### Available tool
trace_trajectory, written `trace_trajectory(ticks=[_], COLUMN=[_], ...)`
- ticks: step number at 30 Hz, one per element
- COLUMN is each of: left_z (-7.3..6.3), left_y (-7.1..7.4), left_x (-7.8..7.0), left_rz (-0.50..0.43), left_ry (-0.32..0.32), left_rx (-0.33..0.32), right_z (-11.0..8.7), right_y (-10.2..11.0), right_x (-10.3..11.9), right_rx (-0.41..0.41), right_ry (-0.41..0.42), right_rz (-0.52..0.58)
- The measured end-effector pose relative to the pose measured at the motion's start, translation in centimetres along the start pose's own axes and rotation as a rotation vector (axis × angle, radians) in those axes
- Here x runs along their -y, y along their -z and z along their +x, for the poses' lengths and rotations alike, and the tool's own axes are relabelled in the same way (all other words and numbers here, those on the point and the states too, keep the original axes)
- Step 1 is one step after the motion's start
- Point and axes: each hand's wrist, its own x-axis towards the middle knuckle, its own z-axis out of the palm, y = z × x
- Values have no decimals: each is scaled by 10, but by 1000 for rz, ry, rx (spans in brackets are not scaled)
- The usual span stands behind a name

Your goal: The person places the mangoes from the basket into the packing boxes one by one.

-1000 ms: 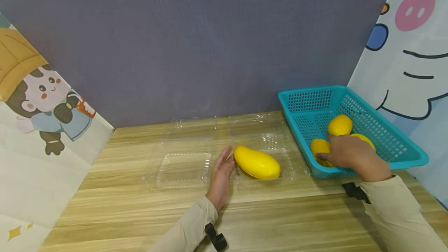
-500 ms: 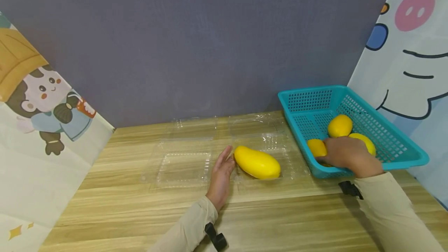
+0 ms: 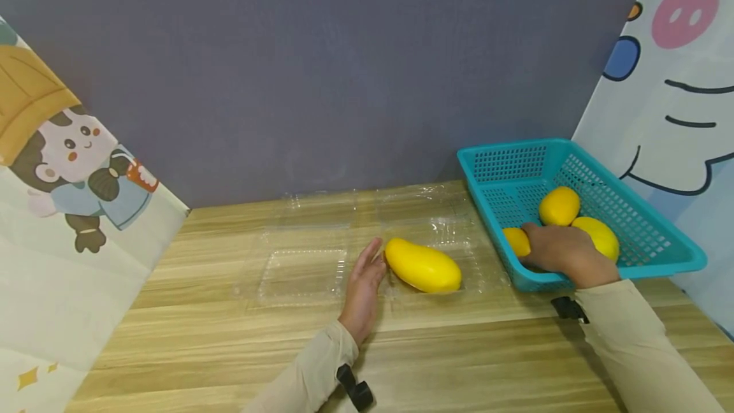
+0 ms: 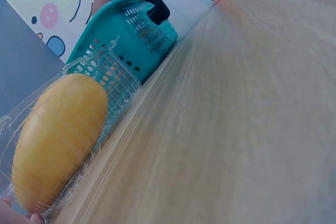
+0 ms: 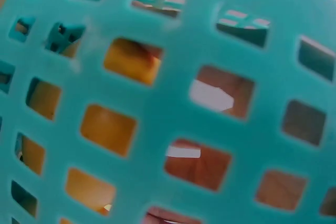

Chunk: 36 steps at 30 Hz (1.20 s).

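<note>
A long yellow mango (image 3: 423,266) lies in the right one of two clear plastic clamshell boxes (image 3: 476,273), both with lids folded back. My left hand (image 3: 361,298) rests at that box's left edge, fingers straight, fingertips right beside the mango's narrow end. Inside the turquoise basket (image 3: 659,269) on the right, my right hand (image 3: 559,250) grips a second yellow mango (image 3: 517,242) near the front left corner. Much of this mango is hidden behind the hand and the basket wall. In the right wrist view, yellow skin and fingers show through the basket's holes (image 5: 107,129).
Two more yellow fruits (image 3: 559,206) lie in the basket, behind and right of my right hand. The left clamshell box (image 3: 301,273) stands on the wooden table (image 3: 172,330) with nothing in it. A grey wall (image 3: 321,81) rises behind, with cartoon-printed panels at both sides.
My right hand has moved left and lower in the basket, its fingers closing round the front mango, which has shifted slightly left. The left hand has stayed in place.
</note>
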Motion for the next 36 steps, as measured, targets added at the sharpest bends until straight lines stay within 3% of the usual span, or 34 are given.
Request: trace_trajectory(ticks=[8,36], left_z=[0,1], left_y=[0,-2], left_x=[0,-1], left_rz=[-5,24], left_ry=[11,-5], left_rx=[-10,-20], right_z=[-3,-5], right_y=[0,12], right_x=[3,1], right_rx=[10,-107], right_ry=[-11,-33], right_rz=[18,106])
